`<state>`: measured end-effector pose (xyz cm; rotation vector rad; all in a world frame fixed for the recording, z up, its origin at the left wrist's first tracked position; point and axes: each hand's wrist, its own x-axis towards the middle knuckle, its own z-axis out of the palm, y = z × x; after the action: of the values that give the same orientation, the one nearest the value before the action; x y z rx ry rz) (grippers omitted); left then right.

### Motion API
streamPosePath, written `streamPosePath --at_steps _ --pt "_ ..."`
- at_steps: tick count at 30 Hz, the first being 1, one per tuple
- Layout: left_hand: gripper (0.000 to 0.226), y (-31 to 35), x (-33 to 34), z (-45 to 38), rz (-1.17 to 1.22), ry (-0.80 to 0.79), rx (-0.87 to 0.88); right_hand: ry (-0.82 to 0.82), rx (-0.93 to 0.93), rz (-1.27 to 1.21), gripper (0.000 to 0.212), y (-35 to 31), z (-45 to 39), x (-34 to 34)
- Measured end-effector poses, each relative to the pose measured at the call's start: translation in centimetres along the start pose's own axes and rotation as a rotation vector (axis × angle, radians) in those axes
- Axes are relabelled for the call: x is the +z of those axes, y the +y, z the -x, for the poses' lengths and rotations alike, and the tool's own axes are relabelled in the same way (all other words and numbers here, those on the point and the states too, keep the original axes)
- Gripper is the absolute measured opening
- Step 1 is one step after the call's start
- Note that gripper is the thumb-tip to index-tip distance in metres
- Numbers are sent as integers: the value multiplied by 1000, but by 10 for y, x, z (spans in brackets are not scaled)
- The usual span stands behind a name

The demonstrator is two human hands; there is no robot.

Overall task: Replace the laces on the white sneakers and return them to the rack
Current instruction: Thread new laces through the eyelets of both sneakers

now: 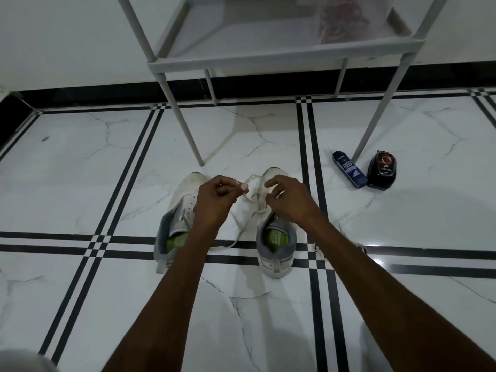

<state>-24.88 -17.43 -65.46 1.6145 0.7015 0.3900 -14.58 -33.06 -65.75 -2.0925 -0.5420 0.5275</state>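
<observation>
Both white sneakers stand on the tiled floor [80,170], toes toward the grey rack [281,53], heels toward the person. Landmark for all positions: the right sneaker [272,237].

- Left sneaker [178,208]: just left of the landmark, parallel to it, eyelets appear bare — no lace seen through them.
- Lace [252,196]: white, partly threaded over the landmark's forefoot; one loose run trails off its left side across the floor between the two shoes.
- Left hand [214,200]: held to the left of the landmark's toe, above the left sneaker's forefoot; fingers curled, thumb and forefinger pinching a lace end.
- Right hand [288,198]: directly over the landmark's eyelet rows; fingers curled down onto the lacing. It appears to pinch a strand there, though the contact is hidden under the knuckles.
- Blue cleaner bottle [349,169] and black polish tin [382,169]: well to the right of the landmark, near a rack leg.

Judgement: lacing of the right shoe is in hand, roughly midway. The shoe's long axis runs away from the person, so the next eyelets lie on the heel side of the right hand — the nearer hand for guiding; the left must bring its lace end rightward across to it.
</observation>
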Motion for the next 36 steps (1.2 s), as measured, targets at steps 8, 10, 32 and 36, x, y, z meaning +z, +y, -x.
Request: streamPosePath --at_steps 8,10,32,36 --pt "4 -16 42 3 -352 -127 170 -52 50 336 36 30 26 -6" --pt "6 -20 49 5 -430 -149 204 49 -38 421 18 34 29 2" --pt "13 -23 74 11 -704 -161 192 -105 451 -525 21 63 15 -26" --pt "9 -25 73 12 -634 -156 202 -119 428 -517 27 59 16 -28"
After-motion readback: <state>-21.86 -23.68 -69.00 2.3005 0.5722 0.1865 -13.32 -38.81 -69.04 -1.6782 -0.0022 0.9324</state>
